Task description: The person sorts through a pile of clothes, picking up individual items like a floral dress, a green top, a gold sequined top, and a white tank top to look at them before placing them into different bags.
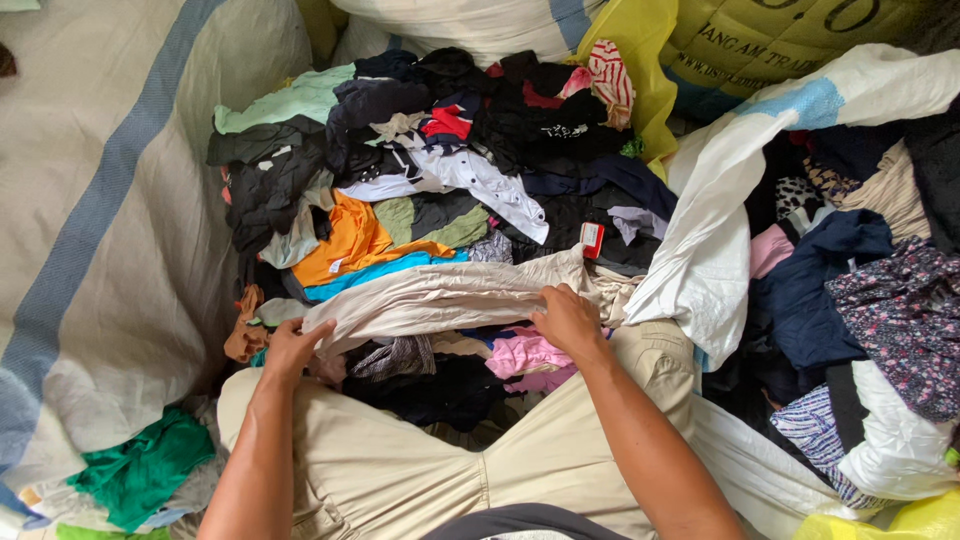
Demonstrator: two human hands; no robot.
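Head view: the beige garment (pixel 450 295) lies stretched crosswise over the clothes pile (pixel 420 200), long axis running left to right. The left hand (pixel 292 348) pinches one end, the right hand (pixel 566 320) grips the middle, both closed on cloth.

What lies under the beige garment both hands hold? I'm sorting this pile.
Under the beige garment: a pink piece, striped fabric and black cloth. Anything deeper is covered.
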